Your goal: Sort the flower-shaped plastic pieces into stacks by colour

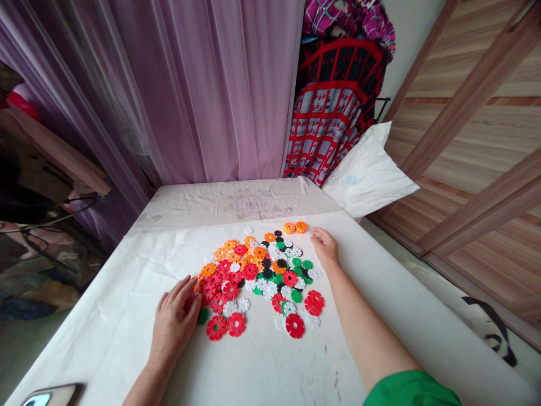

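Your right hand (324, 247) is loosely curled; can't tell if its fingertips meet. Two orange notched plastic discs (301, 227) sit just left of them, in a left-right row, nothing between. Right's nearer. Your left hand (180, 316): thumb and fingers apart at the left edge of the multicoloured pile of flower-shaped plastic discs (249, 272); can't tell if it grips any. Dark-edged phone (51, 396) lies well clear, near-left.

both arms (366, 324) reach forward — left fingers (181, 288) loosely curved, right fingers (320, 234) farther out.
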### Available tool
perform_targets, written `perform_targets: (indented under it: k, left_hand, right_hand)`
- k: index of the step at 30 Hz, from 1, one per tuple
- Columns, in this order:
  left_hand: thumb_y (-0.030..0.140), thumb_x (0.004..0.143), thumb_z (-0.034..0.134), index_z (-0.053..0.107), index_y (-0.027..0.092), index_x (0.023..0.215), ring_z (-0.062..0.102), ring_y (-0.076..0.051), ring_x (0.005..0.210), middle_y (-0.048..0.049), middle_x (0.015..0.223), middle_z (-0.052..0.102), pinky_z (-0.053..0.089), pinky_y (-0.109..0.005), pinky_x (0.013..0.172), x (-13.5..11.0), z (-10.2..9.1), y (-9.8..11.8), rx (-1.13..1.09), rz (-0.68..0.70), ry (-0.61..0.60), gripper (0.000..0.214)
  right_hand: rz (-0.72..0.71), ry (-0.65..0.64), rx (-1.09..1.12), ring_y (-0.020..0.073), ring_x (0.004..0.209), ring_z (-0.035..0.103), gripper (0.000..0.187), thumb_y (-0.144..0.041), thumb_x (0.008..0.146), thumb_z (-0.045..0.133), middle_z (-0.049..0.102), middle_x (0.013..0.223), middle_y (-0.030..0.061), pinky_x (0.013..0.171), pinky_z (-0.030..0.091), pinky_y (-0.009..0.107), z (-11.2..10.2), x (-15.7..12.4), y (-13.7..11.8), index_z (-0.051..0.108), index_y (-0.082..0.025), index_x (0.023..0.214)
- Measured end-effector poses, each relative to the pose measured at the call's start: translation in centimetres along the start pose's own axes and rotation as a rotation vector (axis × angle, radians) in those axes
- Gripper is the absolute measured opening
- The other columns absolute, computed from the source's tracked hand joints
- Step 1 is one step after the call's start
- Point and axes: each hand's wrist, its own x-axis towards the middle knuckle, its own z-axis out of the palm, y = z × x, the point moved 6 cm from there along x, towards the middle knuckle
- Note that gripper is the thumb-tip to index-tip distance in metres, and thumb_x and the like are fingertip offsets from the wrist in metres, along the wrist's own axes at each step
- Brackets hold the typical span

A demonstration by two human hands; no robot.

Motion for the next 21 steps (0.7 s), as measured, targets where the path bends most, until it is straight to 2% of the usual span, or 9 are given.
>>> perform_targets:
  k: [8,11,14,17,19,21]
  left_hand:
    - [0.041,0.092,0.041,0.066,0.024,0.120,0.056,-0.029,0.128,-0.0092,0.132,0.066,0.039,-0.052,0.107,0.2,-0.6,1.6,-0.018,0.011,-0.030,0.041]
    - [0.038,0.092,0.042,0.067,0.022,0.116,0.057,-0.028,0.127,-0.0091,0.128,0.068,0.040,-0.048,0.106,0.2,-0.8,2.1,-0.015,0.023,-0.030,0.038]
    - [0.036,0.093,0.042,0.067,0.022,0.117,0.057,-0.027,0.126,-0.0086,0.127,0.069,0.039,-0.049,0.106,0.2,-0.8,2.4,-0.018,0.026,-0.040,0.038]
    - [0.038,0.094,0.041,0.066,0.024,0.120,0.055,-0.028,0.129,-0.0085,0.130,0.067,0.037,-0.052,0.109,0.1,-0.6,2.5,-0.023,0.028,-0.049,0.039]
    - [0.043,0.094,0.044,0.063,0.025,0.128,0.050,-0.030,0.134,-0.0097,0.140,0.060,0.035,-0.054,0.112,0.1,-0.3,2.6,-0.030,0.052,-0.054,0.043]
    - [0.048,0.092,0.048,0.058,0.026,0.136,0.043,-0.032,0.140,-0.0100,0.150,0.050,0.034,-0.054,0.113,0.0,0.0,3.0,-0.043,0.120,-0.069,0.051]
  right_hand:
    - [-0.080,-0.108,0.053,0.0247,0.094,0.072,0.042,-0.052,0.077,0.056,0.076,0.099,0.0130,0.086,0.057,0.040,0.5,-6.8,-2.0,0.067,-0.018,0.100]
    - [-0.120,-0.138,0.002,0.0251,0.094,0.071,0.040,-0.049,0.078,0.055,0.076,0.101,0.0127,0.090,0.056,0.043,0.8,-8.3,-3.0,0.069,-0.018,0.099]
    - [-0.178,-0.158,-0.064,0.0264,0.103,0.067,0.033,-0.042,0.077,0.057,0.075,0.107,0.0107,0.100,0.050,0.046,0.8,-9.3,-4.5,0.072,-0.021,0.097]
    - [-0.360,-0.251,-0.241,0.0260,0.118,0.061,0.029,-0.033,0.080,0.057,0.071,0.122,0.0083,0.108,0.042,0.046,1.6,-10.9,-6.8,0.074,-0.024,0.102]
    - [-0.504,-0.342,-0.427,0.0261,0.125,0.056,0.034,-0.030,0.085,0.054,0.066,0.131,0.0073,0.108,0.040,0.047,2.6,-12.2,-8.2,0.072,-0.025,0.113]
    - [-0.582,-0.414,-0.584,0.0264,0.130,0.051,0.037,-0.029,0.089,0.051,0.063,0.136,0.0064,0.107,0.040,0.048,3.2,-13.4,-8.8,0.069,-0.026,0.121]
